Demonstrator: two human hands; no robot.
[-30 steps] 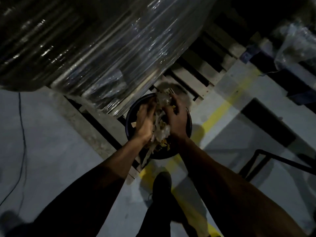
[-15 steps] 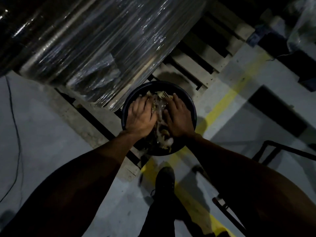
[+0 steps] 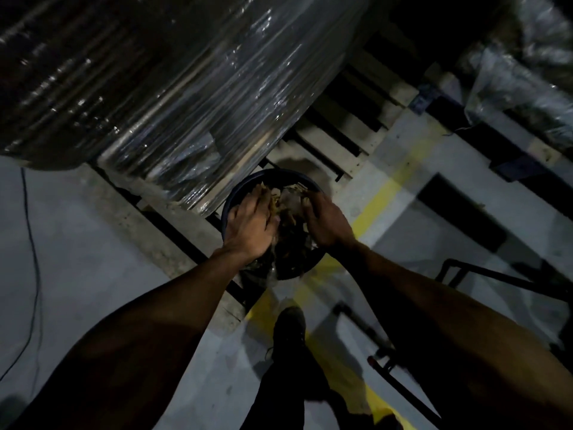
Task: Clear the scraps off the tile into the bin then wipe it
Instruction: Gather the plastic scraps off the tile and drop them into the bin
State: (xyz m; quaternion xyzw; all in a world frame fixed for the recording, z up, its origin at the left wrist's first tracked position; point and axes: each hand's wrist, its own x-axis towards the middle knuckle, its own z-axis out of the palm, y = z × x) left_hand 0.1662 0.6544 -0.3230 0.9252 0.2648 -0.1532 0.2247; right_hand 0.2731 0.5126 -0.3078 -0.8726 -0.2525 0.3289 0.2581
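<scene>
A round black bin (image 3: 300,273) stands on the floor against a wooden pallet, filled with pale and brownish scraps (image 3: 290,209). Both my hands are down inside its mouth, palms facing down. My left hand (image 3: 249,226) rests on the scraps at the left side with fingers stretched forward. My right hand (image 3: 325,221) lies on the scraps at the right side, fingers spread and fairly straight. A gap of scraps shows between the two hands. The tile is not in view.
A tall load in shiny stretch wrap (image 3: 173,97) sits on the wooden pallet (image 3: 338,141) behind the bin. A yellow floor line (image 3: 376,200) runs past the bin. My shoe (image 3: 288,327) is just below it. A black metal frame (image 3: 483,274) stands right; a cable (image 3: 34,243) lies left.
My hands, first cupping a bundle of scraps above the bin, went down into it and have now drawn slightly apart on top of the scraps.
</scene>
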